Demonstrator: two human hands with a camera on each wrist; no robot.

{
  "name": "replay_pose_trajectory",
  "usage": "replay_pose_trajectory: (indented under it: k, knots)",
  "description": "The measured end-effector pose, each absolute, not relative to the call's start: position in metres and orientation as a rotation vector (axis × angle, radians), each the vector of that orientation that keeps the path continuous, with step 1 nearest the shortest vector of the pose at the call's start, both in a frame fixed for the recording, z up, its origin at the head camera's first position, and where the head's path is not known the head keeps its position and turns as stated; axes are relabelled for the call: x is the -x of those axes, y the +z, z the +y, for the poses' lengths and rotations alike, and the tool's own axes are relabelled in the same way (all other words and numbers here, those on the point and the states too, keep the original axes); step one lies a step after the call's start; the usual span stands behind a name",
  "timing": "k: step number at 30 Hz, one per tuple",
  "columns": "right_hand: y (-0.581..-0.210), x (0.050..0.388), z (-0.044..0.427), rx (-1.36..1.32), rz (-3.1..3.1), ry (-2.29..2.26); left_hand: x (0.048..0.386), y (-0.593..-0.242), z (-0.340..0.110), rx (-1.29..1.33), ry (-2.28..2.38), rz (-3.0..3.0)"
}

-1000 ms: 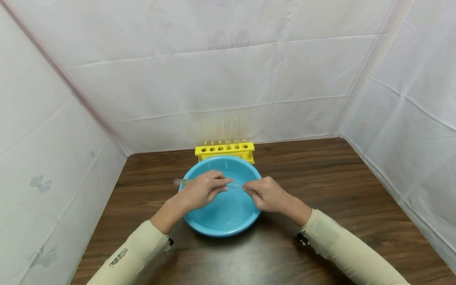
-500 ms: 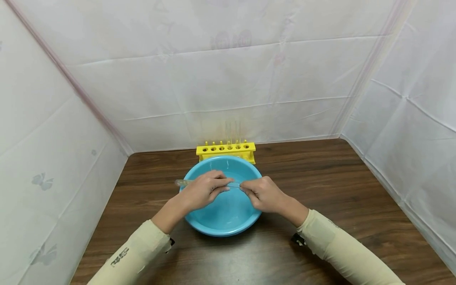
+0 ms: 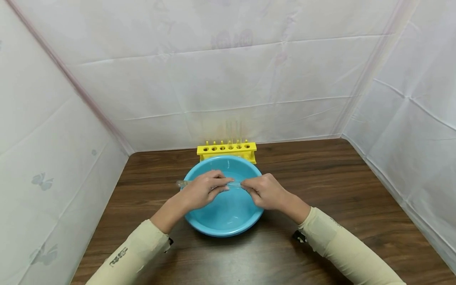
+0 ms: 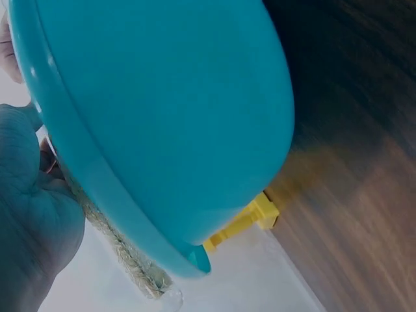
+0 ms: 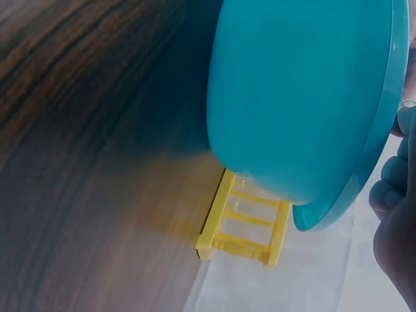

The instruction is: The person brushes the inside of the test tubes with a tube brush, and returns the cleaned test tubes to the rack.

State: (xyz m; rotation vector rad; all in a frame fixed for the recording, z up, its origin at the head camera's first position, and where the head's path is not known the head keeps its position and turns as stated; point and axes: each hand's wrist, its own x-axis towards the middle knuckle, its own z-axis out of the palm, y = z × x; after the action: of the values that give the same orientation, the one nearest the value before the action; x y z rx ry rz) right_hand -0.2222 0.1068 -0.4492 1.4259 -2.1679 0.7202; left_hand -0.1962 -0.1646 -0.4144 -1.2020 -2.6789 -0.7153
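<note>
Holding tube [image 3: 182, 183] and brush [image 4: 123, 250]
Left grip [image 3: 204, 188] is clasping tube, right grip [image 3: 266, 192] pinching brush, basin [image 3: 228, 213] sitting below.

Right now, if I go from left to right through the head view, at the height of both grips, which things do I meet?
White printed left-side sheet → clear slender tube's rounded end → bare left grip → bare right grip → white creased right-side sheet.

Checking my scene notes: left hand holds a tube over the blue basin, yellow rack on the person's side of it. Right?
No: per the head view, the yellow rack stands on the far side of the blue basin. The left hand does hold a tube over it.
</note>
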Motion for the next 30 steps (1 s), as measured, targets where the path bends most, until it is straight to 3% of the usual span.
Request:
replay_pose_trajectory:
  k: [30]
  knots:
    - [-0.4445,0.2207,0.1126,-1.469,-2.204,0.668,0.1977,-0.4169,-0.1712,1.196,-0.599,-2.79]
